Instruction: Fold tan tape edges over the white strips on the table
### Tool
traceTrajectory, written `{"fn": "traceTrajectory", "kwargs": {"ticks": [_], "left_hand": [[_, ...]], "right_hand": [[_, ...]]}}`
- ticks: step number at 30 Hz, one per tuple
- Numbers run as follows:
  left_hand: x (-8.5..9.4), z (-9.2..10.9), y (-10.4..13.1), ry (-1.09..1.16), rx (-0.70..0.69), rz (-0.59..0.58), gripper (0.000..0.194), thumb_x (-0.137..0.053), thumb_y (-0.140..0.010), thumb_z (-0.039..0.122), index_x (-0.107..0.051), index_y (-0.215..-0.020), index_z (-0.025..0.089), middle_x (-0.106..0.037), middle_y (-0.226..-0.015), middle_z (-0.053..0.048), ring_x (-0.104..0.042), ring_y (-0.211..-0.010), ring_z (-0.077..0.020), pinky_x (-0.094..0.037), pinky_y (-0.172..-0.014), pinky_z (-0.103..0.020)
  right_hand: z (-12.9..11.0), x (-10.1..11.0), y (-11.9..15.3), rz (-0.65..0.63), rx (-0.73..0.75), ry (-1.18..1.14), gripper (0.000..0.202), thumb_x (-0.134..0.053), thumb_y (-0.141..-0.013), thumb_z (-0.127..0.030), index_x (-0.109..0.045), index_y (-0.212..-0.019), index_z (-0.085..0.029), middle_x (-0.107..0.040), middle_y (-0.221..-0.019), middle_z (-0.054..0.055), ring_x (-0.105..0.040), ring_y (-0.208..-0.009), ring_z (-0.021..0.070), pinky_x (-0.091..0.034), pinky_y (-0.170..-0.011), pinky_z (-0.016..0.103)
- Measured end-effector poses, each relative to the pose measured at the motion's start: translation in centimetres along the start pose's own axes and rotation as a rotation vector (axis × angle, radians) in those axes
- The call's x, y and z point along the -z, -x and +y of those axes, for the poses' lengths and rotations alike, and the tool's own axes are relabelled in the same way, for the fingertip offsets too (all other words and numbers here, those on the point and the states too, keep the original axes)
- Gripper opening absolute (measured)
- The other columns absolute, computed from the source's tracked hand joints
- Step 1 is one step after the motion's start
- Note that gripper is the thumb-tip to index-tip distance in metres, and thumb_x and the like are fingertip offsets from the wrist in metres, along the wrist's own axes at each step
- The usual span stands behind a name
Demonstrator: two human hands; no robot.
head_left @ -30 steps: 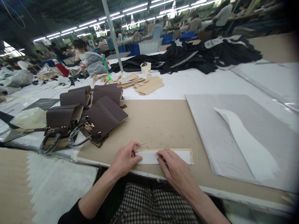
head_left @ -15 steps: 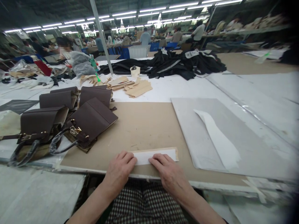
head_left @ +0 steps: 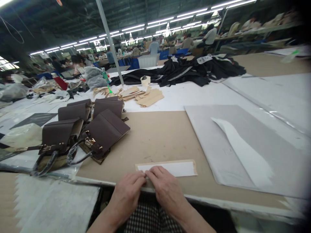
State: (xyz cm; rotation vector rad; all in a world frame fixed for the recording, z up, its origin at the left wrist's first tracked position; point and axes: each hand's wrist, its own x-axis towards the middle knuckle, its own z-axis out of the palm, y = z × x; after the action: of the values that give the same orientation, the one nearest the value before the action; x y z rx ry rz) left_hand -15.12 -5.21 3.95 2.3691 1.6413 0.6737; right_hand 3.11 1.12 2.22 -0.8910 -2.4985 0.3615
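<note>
A long white strip (head_left: 178,169) with a tan border along its far edge and ends lies flat near the front edge of the brown board. My left hand (head_left: 128,191) and my right hand (head_left: 165,186) meet at the strip's left part, thumbs and fingertips almost touching. Both hands are closed, fingers bent together at the strip's near edge; the fingertips partly hide what they pinch. The strip's right part is uncovered. To the left, several dark brown handbags (head_left: 107,132) with gold hardware and plastic-wrapped handles lie in a group.
On the right, a grey sheet (head_left: 201,142) carries a curved white piece (head_left: 239,149). Behind the brown board (head_left: 155,136) are tan paper pieces (head_left: 152,98), a small cup (head_left: 145,81) and a black fabric pile (head_left: 187,71). A metal pole (head_left: 110,42) rises beyond the bags. People sit in the background.
My right hand has moved left along the strip to meet my left hand at its left part. More of the strip's right side now shows. The view has shifted and tilted slightly.
</note>
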Motion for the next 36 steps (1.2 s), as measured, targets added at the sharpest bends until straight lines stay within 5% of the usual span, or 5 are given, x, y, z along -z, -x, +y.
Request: {"fn": "traceTrajectory", "kwargs": {"ticks": [11,18,21,27,36], "left_hand": [[1.1,-2.1,-3.8,0.134,0.37,0.029,0.009,-0.063,-0.091,0.028,-0.059,-0.09,0.02,-0.059,-0.116,-0.008,-0.053,-0.114,-0.0257,-0.043,-0.101,-0.045],[1.3,-1.7,-4.9,0.584,0.624,-0.13,0.021,-0.057,-0.092,0.039,-0.051,-0.093,0.019,-0.062,-0.076,0.0,-0.06,-0.068,-0.0168,-0.047,-0.061,-0.028],[1.7,-2.2,-3.9,0.743,0.612,-0.152,0.033,-0.051,-0.095,0.038,-0.045,-0.121,0.018,-0.067,-0.088,-0.003,-0.065,-0.073,-0.0174,-0.048,-0.058,-0.026],[1.6,-3.1,-1.3,0.463,0.284,-0.108,0.057,-0.044,-0.089,0.006,-0.048,-0.141,0.027,-0.057,-0.133,-0.007,-0.053,-0.127,-0.0197,-0.038,-0.113,-0.039],[-0.5,-3.3,-2.6,0.385,0.377,0.064,0.047,-0.051,-0.089,0.01,-0.051,-0.134,0.023,-0.062,-0.109,-0.005,-0.059,-0.096,-0.0187,-0.049,-0.092,-0.035]], "right_hand": [[-0.1,-0.1,0.1,-0.018,0.079,0.114,0.039,-0.07,-0.086,-0.004,-0.06,-0.123,-0.011,-0.061,-0.103,0.007,-0.053,-0.094,0.0265,-0.05,-0.082,0.041],[0.0,0.1,0.2,-0.044,0.03,0.049,0.037,-0.07,-0.087,-0.005,-0.061,-0.122,-0.013,-0.06,-0.104,0.006,-0.052,-0.097,0.0263,-0.049,-0.084,0.041],[0.2,0.3,0.2,-0.06,0.016,0.025,0.035,-0.07,-0.087,-0.004,-0.062,-0.119,-0.015,-0.06,-0.103,0.006,-0.052,-0.096,0.026,-0.049,-0.082,0.04],[0.3,0.6,-0.1,-0.095,0.026,0.016,0.031,-0.066,-0.088,-0.003,-0.062,-0.116,-0.014,-0.06,-0.105,0.007,-0.051,-0.096,0.0266,-0.048,-0.085,0.041],[1.3,1.3,-0.3,-0.133,0.036,-0.074,0.028,-0.061,-0.091,-0.003,-0.065,-0.115,-0.018,-0.06,-0.104,0.006,-0.052,-0.098,0.0248,-0.049,-0.087,0.039]]}}
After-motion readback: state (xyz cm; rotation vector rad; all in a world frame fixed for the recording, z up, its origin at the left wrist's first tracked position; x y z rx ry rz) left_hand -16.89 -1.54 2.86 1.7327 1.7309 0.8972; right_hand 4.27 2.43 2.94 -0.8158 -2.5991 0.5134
